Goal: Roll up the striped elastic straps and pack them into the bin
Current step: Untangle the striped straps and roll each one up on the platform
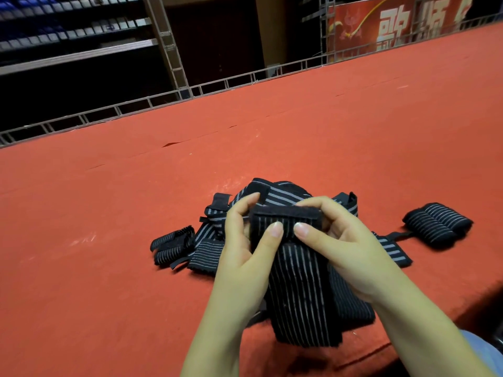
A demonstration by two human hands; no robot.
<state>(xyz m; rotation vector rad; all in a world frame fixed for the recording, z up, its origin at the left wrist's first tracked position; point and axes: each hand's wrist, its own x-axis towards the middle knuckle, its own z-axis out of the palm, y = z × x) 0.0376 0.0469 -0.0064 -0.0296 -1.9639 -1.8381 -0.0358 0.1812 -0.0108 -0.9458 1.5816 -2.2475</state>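
Red felt covers the surface (299,126). Above its near edge, the left hand (245,257) and right hand (340,246) pinch the folded top of a black striped strap (296,289), thumbs pressing its front. Loose straps (215,235) lie just behind; two seemingly rolled straps (438,224) sit right.

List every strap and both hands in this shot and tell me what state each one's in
Left hand: pinching the held strap's top end.
Right hand: pinching the same end.
Held strap: partly rolled at the top, tail hanging unrolled.
Loose straps: unrolled, heaped behind the hands.
Rolled straps on the right: rolled, lying on the red table.
Rolled straps on the left: rolled, beside the heap.
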